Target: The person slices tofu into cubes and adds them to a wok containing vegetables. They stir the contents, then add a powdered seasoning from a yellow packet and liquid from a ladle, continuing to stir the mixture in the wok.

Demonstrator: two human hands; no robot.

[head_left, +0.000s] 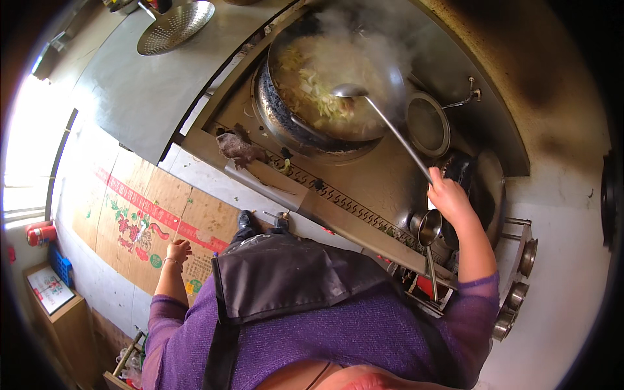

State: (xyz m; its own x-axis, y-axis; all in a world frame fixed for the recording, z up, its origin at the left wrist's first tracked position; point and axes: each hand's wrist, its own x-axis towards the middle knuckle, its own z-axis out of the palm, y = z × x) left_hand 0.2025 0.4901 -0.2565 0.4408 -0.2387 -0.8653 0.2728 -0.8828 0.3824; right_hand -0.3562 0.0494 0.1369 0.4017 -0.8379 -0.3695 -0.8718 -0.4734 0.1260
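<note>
Long-handled steel ladle [383,123]: bowl sits in the wok [338,78], resting over the food near the wok's centre; handle runs down and to the right, out over the wok rim, to the right hand [447,195]. Right hand clenched around the end of the ladle handle, arm stretched forward from the purple sleeve [478,305]. Wok contents: pale shredded vegetables [318,97] in liquid, steam rising off the far side. Wok sits in a blackened burner ring [286,123] set into the steel stove worktop [370,175]. Just right of the wok, a round steel lid or pan [427,123], with a tap [468,94] beyond it. Below the right hand, well right of the wok, a second, smaller ladle [429,234] stands by the stove edge. Left of the wok, on the stove's front corner, a crumpled dark rag [239,148]. Far left of the wok, on a separate steel surface, a perforated skimmer [175,26]. Left hand [178,250] hangs down at the side, well away from the wok, fingers loosely curled, nothing in it, over flattened printed cardboard [143,214] on the floor. Dark apron [286,273] over purple top. A row of steel containers [517,292] lies at the far right of the stove.
</note>
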